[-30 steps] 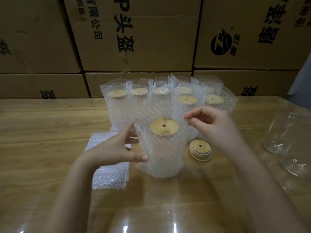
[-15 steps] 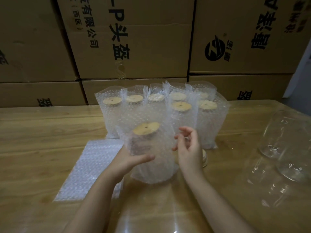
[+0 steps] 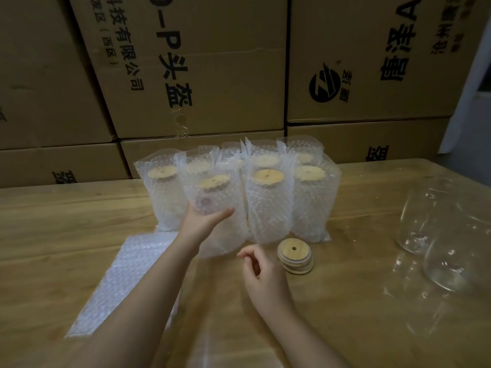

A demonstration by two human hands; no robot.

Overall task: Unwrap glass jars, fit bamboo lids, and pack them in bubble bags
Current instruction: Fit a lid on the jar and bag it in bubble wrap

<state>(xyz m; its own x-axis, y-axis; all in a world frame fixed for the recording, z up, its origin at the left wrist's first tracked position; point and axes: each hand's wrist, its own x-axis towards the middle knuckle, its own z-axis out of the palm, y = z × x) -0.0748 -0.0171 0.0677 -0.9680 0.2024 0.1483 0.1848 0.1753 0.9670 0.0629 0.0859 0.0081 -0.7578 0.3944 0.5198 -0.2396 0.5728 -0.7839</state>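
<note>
My left hand (image 3: 203, 224) grips a glass jar with a bamboo lid packed in a bubble bag (image 3: 212, 208), held among several other packed jars (image 3: 268, 203) standing in rows at mid-table. My right hand (image 3: 261, 272) hovers above the table nearer to me, fingers loosely curled, holding nothing. A short stack of bamboo lids (image 3: 295, 257) with centre holes sits just right of that hand. Flat bubble bags (image 3: 127, 285) lie in a pile under my left forearm.
Clear glass jars in transparent wrap (image 3: 441, 243) lie at the right of the wooden table (image 3: 53, 235). Large printed cardboard boxes (image 3: 202, 67) are stacked along the far table edge.
My left hand has carried the packed jar away from me into the front row of packed jars. My right hand let go of the bag and dropped back toward me.
</note>
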